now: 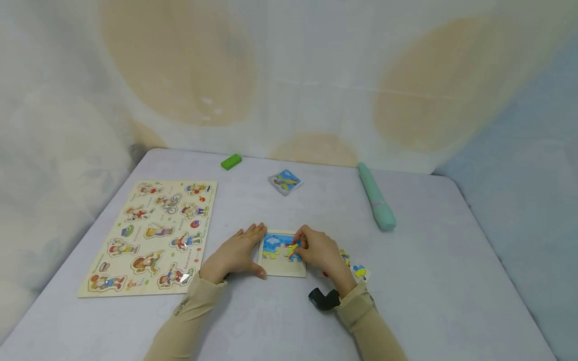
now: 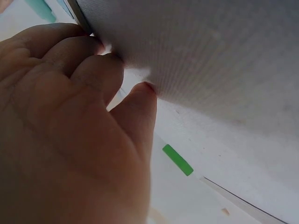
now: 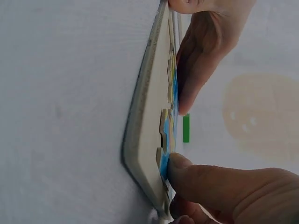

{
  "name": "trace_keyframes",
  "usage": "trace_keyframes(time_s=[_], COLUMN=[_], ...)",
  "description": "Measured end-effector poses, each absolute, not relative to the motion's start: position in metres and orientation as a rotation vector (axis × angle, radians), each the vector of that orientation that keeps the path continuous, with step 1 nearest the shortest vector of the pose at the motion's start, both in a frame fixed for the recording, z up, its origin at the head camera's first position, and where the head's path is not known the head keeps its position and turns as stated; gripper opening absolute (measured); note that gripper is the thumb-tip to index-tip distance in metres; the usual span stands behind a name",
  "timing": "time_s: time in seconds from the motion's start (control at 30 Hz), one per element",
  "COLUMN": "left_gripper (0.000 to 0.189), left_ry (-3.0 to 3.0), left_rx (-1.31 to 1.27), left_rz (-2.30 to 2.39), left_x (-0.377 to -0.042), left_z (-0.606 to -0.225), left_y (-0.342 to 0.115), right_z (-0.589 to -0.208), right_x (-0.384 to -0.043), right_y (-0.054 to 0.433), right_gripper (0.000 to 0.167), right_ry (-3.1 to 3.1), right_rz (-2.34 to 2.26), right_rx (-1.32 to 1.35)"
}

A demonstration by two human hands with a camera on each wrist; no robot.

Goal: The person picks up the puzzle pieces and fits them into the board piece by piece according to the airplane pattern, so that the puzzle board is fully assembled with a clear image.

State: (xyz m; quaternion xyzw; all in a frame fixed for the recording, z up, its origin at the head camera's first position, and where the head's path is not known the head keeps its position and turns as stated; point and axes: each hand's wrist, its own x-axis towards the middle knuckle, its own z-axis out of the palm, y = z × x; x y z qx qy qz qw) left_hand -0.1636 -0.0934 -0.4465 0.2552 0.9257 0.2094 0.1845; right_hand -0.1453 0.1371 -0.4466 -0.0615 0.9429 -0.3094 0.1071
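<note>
A small wooden jigsaw board (image 1: 283, 271) lies on the table, its upper part filled with blue and yellow pieces and its lower strip bare wood. My left hand (image 1: 236, 254) rests along the board's left side, fingers extended and thumb near the lower left corner. At the board's right side my right hand (image 1: 319, 250) pinches a blue-and-yellow puzzle piece (image 3: 163, 163) between thumb and fingers. That piece sits slightly raised against its neighbour in the right wrist view. Loose puzzle pieces (image 1: 359, 271) lie just right of the right hand, partly hidden by it.
A large picture puzzle board (image 1: 149, 240) takes up the left of the table. Farther back lie a green block (image 1: 232, 161) and a small picture card (image 1: 285, 181). A folded teal umbrella-like object (image 1: 377, 198) lies at the right. A black device (image 1: 323, 299) shows at the right wrist.
</note>
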Motion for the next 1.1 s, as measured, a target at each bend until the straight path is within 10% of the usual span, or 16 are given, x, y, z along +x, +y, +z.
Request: trace_keyframes(time_s=[1.1], left_gripper=[0.113], left_ry=[2.610], left_rx=[0.728], left_rz=[0.605], left_x=[-0.163], left_z=[-0.447], left_y=[-0.095], right_z=[-0.436], right_x=[-0.150], right_y=[0.182], right_gripper=[0.022], right_ry=[2.677], right_rz=[-1.286], right_rx=[-0.119])
